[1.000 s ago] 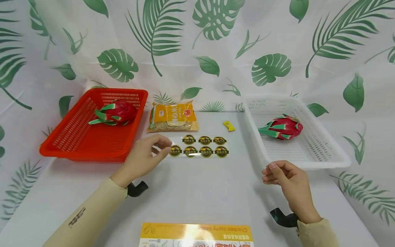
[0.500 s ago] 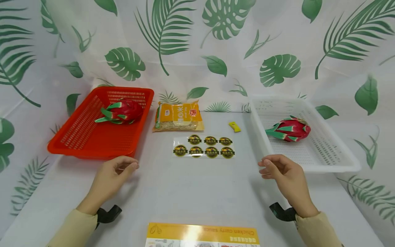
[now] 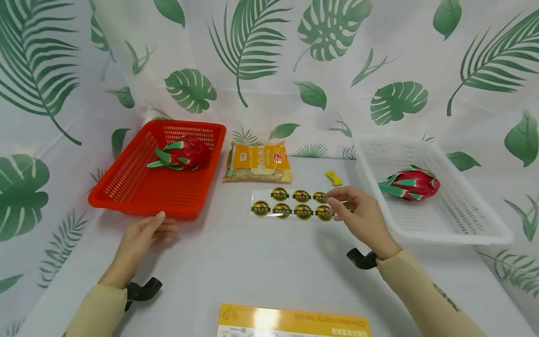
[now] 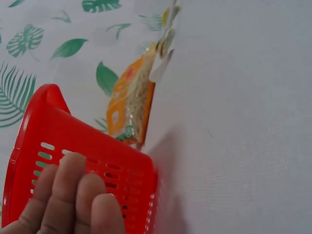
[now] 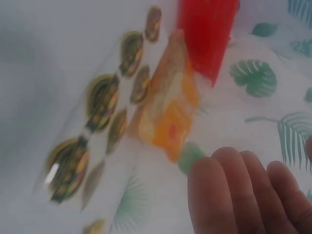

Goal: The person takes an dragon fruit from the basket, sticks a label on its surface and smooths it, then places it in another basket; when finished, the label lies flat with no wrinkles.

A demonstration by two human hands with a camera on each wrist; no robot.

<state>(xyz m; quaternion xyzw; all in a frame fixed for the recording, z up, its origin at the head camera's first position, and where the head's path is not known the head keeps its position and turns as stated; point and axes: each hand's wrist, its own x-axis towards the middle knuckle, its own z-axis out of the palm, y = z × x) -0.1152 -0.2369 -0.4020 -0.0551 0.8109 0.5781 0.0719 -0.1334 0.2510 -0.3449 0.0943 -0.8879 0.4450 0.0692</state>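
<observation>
My left hand (image 3: 141,241) is at the near rim of the red basket (image 3: 101,189), thumb up and fingers extended below it. In the left wrist view the fingers (image 4: 68,185) overlap the basket's slotted wall. Inside the basket lies a dragon fruit (image 3: 191,152). My right hand (image 3: 360,217) hovers at the right end of a clear sheet of round black-and-gold stickers (image 3: 282,210), holding nothing. Its fingers (image 5: 209,190) appear loosely extended in the right wrist view, apart from the sheet. A second dragon fruit (image 3: 414,183) lies in the white basket (image 3: 455,238) on the right.
A yellow-orange food packet (image 3: 258,164) lies at the back, behind the stickers. Near the white basket is a small yellow wrapped piece (image 3: 334,178). A Chicken curry sauce box (image 3: 294,320) lies at the table's front. Leaf-printed cloth (image 3: 269,107) hangs behind.
The left hand has drawn back from the stickers to the red basket's near rim. The right hand has moved left from the white basket to the sticker sheet. The head view has shifted left.
</observation>
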